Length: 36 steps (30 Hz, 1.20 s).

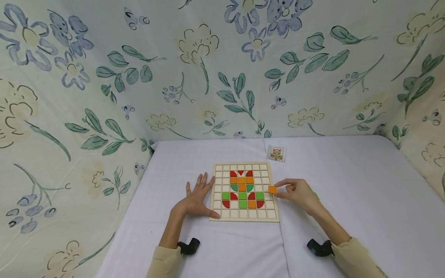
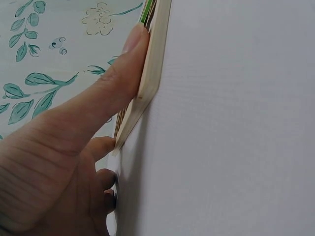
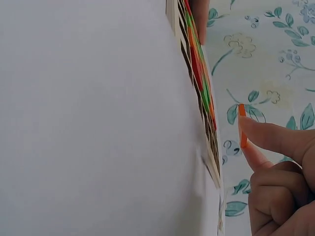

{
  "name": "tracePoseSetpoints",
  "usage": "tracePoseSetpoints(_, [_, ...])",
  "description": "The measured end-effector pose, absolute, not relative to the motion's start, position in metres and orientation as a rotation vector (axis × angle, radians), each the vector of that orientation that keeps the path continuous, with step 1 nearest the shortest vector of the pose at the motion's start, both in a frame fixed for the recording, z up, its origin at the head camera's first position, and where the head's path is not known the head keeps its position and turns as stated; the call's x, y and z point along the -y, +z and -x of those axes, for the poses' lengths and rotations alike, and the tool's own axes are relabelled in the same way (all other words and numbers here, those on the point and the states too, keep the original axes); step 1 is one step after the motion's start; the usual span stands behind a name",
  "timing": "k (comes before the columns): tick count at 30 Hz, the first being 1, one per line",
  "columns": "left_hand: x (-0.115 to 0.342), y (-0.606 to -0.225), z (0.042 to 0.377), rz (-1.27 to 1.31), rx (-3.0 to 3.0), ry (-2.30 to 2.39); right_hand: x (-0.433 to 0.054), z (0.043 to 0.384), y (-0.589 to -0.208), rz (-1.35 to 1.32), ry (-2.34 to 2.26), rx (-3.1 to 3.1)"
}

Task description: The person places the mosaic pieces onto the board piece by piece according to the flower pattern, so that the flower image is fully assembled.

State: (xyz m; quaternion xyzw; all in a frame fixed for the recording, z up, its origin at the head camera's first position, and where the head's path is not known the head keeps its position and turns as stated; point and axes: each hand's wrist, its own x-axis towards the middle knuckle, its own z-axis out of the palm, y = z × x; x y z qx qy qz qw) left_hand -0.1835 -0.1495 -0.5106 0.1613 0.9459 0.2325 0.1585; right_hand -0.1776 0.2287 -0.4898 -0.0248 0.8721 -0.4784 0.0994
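Observation:
A square wooden grid board [image 1: 260, 173] lies on the table, with red, orange and green tiles set in a flower-like pattern in its middle cells. My left hand [image 1: 195, 199] rests at the board's left edge with its fingers spread. Its thumb [image 2: 115, 73] lies on the near left corner. At the right edge, my right hand [image 1: 300, 195] pinches an orange square tile [image 1: 272, 189] between thumb and finger. The right wrist view shows that orange tile [image 3: 242, 125] edge-on, held above the table's level and apart from the board.
Behind the board's far right corner lies a small picture card [image 1: 277, 153] with a similar pattern. A green piece [image 1: 316, 196] shows partly behind my right hand. White cloth [image 1: 365, 185] covers the table, and a floral curtain [image 1: 222, 58] hangs behind it.

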Motion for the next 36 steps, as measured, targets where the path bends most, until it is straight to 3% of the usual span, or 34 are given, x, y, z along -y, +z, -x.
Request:
tracePoseSetpoints(18, [0.149, -0.511, 0.185, -0.477, -2.711, 0.634, -0.122, 0.17, -0.497, 0.38, -1.355, -2.502])
tracePoseSetpoints(36, [0.151, -0.51, 0.183, -0.464, -2.7, 0.651, -0.111, 0.164, -0.502, 0.291, -1.364, -2.542])
